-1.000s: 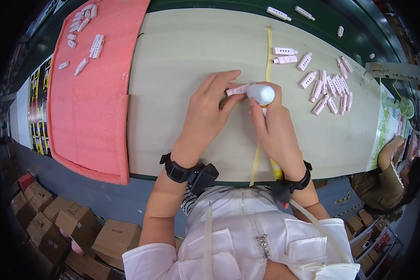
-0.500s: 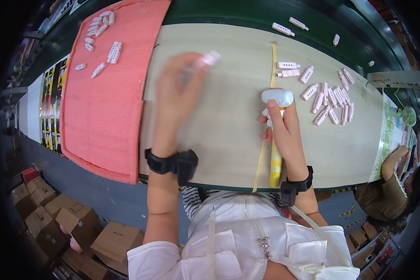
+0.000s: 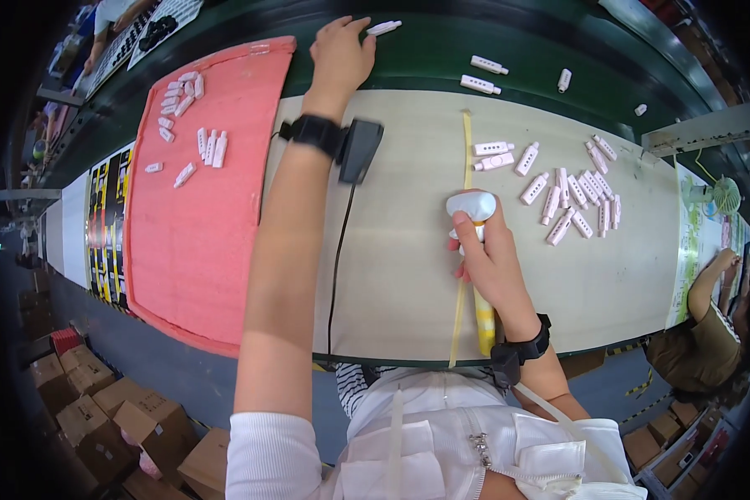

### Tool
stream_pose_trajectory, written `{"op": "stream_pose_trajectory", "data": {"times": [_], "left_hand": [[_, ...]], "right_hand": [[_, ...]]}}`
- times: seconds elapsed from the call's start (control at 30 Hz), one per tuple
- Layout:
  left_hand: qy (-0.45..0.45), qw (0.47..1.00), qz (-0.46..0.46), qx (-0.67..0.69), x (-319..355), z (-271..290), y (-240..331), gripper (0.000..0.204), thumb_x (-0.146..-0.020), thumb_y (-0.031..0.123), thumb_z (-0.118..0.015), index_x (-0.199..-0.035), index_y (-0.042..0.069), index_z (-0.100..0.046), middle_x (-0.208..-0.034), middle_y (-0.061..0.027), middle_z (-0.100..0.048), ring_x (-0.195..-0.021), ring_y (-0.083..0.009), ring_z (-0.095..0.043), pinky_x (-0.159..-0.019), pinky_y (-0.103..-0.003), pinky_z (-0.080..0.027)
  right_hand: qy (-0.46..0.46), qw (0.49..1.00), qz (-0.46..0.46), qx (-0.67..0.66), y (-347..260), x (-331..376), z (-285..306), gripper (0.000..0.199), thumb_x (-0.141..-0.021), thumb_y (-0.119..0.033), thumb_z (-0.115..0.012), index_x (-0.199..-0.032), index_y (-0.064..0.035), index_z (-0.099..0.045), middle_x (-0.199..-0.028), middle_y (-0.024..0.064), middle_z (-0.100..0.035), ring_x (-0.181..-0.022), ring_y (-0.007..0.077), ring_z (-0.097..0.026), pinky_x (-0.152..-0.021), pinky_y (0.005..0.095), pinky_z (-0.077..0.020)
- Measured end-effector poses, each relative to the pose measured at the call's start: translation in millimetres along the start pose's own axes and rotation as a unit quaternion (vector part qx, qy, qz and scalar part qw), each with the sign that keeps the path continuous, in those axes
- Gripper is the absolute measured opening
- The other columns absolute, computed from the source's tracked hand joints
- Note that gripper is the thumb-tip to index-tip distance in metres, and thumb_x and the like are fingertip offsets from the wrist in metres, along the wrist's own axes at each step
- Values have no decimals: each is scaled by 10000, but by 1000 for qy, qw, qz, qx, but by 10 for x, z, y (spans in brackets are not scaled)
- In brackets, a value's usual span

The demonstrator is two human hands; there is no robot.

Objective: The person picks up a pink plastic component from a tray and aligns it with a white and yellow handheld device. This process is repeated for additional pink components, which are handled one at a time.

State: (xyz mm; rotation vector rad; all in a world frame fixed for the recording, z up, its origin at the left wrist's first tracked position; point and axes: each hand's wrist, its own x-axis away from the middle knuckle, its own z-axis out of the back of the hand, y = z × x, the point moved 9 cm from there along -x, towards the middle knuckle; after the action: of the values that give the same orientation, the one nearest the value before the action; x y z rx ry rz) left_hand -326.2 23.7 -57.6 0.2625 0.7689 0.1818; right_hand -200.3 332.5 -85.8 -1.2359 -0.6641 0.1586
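My left hand (image 3: 342, 58) reaches far forward over the dark green surface, fingers stretched out. Touching or just beside its fingertips is a slim pale-pink stick-shaped device (image 3: 384, 27) with a narrower end, lying on the green. My right hand (image 3: 490, 254) is wrapped round a mallet-shaped tool with a rounded white head (image 3: 471, 204) and a yellow striped handle (image 3: 485, 329) pointing back toward me. Palm and fingers hide the middle of that tool. To the right of it, several more pale-pink devices (image 3: 552, 204) with a row of dark marks lie loosely on the grey mat (image 3: 392, 250).
Left of the mat lies a padded red-pink sheet (image 3: 192, 250) carrying several pink devices (image 3: 218, 150). More devices (image 3: 488, 65) rest on the green strip beyond the mat. A small green fan (image 3: 727, 197) and a co-worker's arm (image 3: 708, 287) show at right; cardboard boxes (image 3: 92, 429) stand lower left.
My left hand has gone forward from above the mat to the green surface, taking a pink device there. The right hand keeps its grip on the tool. The whole view has shifted slightly.
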Motion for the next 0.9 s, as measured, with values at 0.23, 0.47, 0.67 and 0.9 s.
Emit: {"op": "stream_pose_trajectory", "data": {"times": [0.23,0.47,0.67,0.9], "left_hand": [[-129,991,-32,-33,-142,-403,-95,245,-878,153,-706,-1101,59,-746,-1066,-197,-721,-1011,-380,-689,-887,-441,-556],[-178,928,186,269,1184,890,1213,234,-768,64,-745,-992,24,-691,-848,-131,-696,-744,-306,-685,-701,-387,-549],[-129,963,126,200,1829,1093,1415,255,-719,37,-785,-962,71,-713,-1079,-67,-665,-963,-248,-629,-874,-399,-474],[-127,957,138,221,1892,1054,1378,247,-697,36,-806,-927,72,-723,-1157,-44,-641,-1050,-239,-604,-928,-390,-409]], "right_hand": [[-31,999,-10,-10,-30,10,-73,351,-1066,-304,-531,-1329,-77,-479,-870,66,-617,-687,116,-611,-498,270,-497],[14,998,47,28,-62,89,108,359,-1067,-262,-523,-1362,-69,-456,-861,77,-640,-637,132,-611,-542,277,-494],[-34,993,26,110,-104,133,-40,381,-1065,-236,-523,-1387,-51,-438,-864,76,-657,-674,142,-629,-584,281,-490],[60,971,190,131,-398,208,-65,364,-1068,-228,-517,-1362,-21,-467,-833,61,-656,-661,136,-626,-602,276,-482]]}}
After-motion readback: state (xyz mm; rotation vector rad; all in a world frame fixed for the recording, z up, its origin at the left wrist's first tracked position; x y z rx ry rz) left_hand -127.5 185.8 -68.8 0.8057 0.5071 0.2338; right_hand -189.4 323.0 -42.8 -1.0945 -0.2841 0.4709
